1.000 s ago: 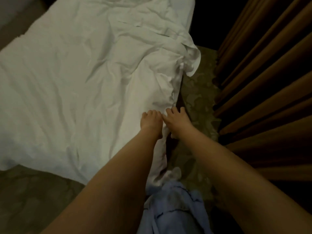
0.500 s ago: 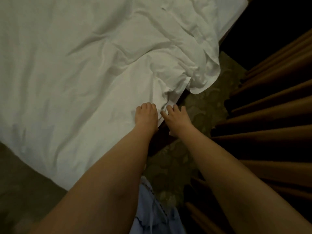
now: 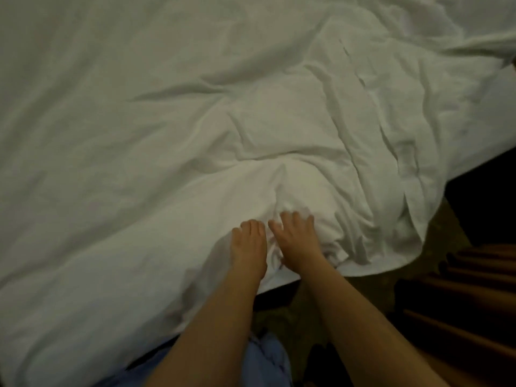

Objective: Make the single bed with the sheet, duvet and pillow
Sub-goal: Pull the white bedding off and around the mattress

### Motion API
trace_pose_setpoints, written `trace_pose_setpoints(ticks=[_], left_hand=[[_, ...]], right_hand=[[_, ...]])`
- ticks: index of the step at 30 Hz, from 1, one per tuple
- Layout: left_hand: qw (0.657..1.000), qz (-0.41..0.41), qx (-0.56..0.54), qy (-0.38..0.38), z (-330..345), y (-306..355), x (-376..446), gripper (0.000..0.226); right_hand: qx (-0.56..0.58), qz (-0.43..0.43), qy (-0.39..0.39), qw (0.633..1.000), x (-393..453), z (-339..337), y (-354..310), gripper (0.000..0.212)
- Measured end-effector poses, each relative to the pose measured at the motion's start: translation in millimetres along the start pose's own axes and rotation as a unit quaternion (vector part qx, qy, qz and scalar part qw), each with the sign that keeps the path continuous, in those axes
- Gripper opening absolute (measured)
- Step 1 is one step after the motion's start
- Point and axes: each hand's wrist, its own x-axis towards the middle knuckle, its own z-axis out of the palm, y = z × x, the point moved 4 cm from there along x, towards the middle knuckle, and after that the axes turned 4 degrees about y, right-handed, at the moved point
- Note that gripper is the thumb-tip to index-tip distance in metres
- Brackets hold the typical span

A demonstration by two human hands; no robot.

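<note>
Two hands at the bed's near edge, head view. Left hand (image 3: 249, 248) and right hand (image 3: 297, 241) lie side by side on a bunched fold of the white duvet (image 3: 195, 113), which covers the bed; fingers curl into the cloth, apparently gripping it. Step judged: spreading the duvet. Next: pull the bunch flat toward the hanging corner (image 3: 402, 241). No pillow visible.

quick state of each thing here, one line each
duvet: spread over the bed, creased, bunched at the near edge, one corner drooping to the floor
left hand: fingers curled into the duvet edge
right hand: grip on the bunched fabric beside the left
curtain: hanging in folds, right of the bed
</note>
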Motion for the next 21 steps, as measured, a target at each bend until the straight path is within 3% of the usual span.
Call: trace_pose_setpoints(ticks=[3,6,8,11,14,16,18,21], left_hand=[[1.0,-0.023,-0.002,-0.014,27,0,18,0.059],[0.991,-0.098,0.091,-0.027,58,-8,40,0.073],[0.989,-0.131,0.073,-0.005,72,-10,61,0.045],[0.989,-0.147,0.018,0.017,84,-14,82,0.011],[0.99,-0.136,-0.037,0.02,75,-6,77,0.026],[0.988,-0.136,-0.061,-0.035,60,2,59,0.03],[0.983,-0.147,-0.063,-0.089,54,10,43,0.03],[0.977,-0.178,-0.06,-0.1,32,19,17,0.037]], right_hand=[[0.012,-0.046,-0.026,0.999,26,24,-2,0.079],[-0.026,-0.073,-0.033,0.996,55,50,-8,0.1],[-0.032,-0.074,-0.021,0.997,79,72,-8,0.108],[0.039,-0.12,0.062,0.99,110,94,-17,0.07],[0.03,-0.133,0.056,0.989,102,88,-18,0.046],[0.019,-0.18,-0.008,0.983,86,77,-13,0.037],[0.013,-0.209,0.012,0.978,70,67,-5,0.033],[0.04,-0.222,0.023,0.974,43,39,3,0.034]])
